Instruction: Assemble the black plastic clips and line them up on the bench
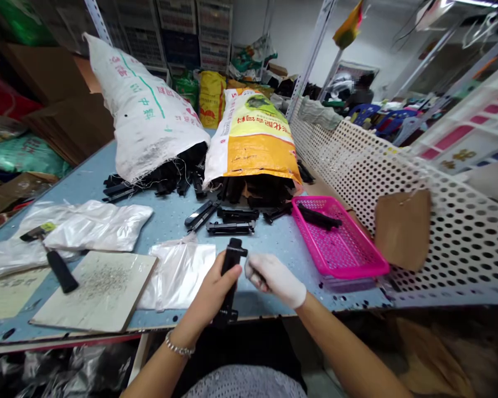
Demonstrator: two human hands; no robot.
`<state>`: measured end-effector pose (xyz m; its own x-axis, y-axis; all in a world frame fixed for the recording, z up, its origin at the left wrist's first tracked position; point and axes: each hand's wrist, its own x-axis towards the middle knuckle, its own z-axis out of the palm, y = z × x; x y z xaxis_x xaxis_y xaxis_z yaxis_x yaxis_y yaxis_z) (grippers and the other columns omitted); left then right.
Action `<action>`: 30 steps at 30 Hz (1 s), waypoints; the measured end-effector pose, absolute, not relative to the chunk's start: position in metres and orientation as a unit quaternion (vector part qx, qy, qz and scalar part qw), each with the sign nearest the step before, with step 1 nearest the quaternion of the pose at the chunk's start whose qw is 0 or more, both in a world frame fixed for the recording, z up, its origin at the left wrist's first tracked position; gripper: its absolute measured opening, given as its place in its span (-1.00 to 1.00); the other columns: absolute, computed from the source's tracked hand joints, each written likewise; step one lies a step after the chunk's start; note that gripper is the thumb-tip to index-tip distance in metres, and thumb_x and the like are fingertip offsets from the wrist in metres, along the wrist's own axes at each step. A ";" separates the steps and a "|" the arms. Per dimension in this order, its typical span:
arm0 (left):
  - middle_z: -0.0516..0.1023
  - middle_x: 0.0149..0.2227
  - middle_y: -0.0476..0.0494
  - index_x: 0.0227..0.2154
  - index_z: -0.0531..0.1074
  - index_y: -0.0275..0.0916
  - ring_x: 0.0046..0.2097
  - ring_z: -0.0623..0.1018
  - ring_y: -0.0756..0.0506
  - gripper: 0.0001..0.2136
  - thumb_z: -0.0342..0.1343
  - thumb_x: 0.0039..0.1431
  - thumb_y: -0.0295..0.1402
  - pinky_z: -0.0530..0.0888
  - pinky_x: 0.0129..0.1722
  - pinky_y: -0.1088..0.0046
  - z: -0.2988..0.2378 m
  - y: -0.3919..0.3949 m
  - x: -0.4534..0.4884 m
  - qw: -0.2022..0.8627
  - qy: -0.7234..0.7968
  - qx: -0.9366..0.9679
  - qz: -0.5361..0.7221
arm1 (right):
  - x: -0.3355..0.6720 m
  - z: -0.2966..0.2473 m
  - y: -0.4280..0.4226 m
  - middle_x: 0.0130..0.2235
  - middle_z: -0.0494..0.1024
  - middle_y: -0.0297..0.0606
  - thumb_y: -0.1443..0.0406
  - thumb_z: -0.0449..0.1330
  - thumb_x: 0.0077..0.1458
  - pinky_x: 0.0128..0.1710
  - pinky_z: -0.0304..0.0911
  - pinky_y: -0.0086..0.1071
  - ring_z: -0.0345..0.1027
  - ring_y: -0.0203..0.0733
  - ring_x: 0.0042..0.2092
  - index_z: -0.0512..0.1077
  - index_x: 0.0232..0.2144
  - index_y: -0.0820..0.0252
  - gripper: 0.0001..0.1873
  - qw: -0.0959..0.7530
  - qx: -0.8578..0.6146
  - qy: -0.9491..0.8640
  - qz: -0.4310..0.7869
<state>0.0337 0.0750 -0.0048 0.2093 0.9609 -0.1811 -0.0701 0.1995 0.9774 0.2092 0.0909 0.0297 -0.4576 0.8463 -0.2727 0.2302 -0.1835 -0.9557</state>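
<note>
My left hand (213, 293) is wrapped round a long black plastic part (231, 260) and holds it upright near the table's front edge. My right hand (274, 278), in a white glove, is closed in a pinch right beside the top of that part; what it pinches is too small to make out. Several similar black parts (230, 220) lie loose on the blue table (170, 218) just beyond my hands. A pink basket (357, 260) to the right holds one black part (318, 217).
Two woven sacks, white (143, 110) and yellow (253, 141), lie open at the back, spilling black parts. Left of my hands lie clear plastic bags (178, 273), a board (97, 290) strewn with small metal bits, and a hammer (52, 254). A white perforated panel (398, 166) borders the right.
</note>
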 end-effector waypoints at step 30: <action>0.50 -0.34 -0.09 -0.05 0.38 -0.19 -0.34 0.49 -0.09 -0.59 0.19 0.14 -0.07 0.42 -0.36 0.45 0.023 0.067 0.025 0.541 0.496 0.491 0.469 | 0.177 0.004 0.049 -0.69 -0.04 -0.54 0.13 -0.19 0.18 -0.69 -0.19 -0.47 -0.25 -0.38 -0.70 0.05 -0.60 0.08 -0.66 0.047 -0.348 -0.431 0.831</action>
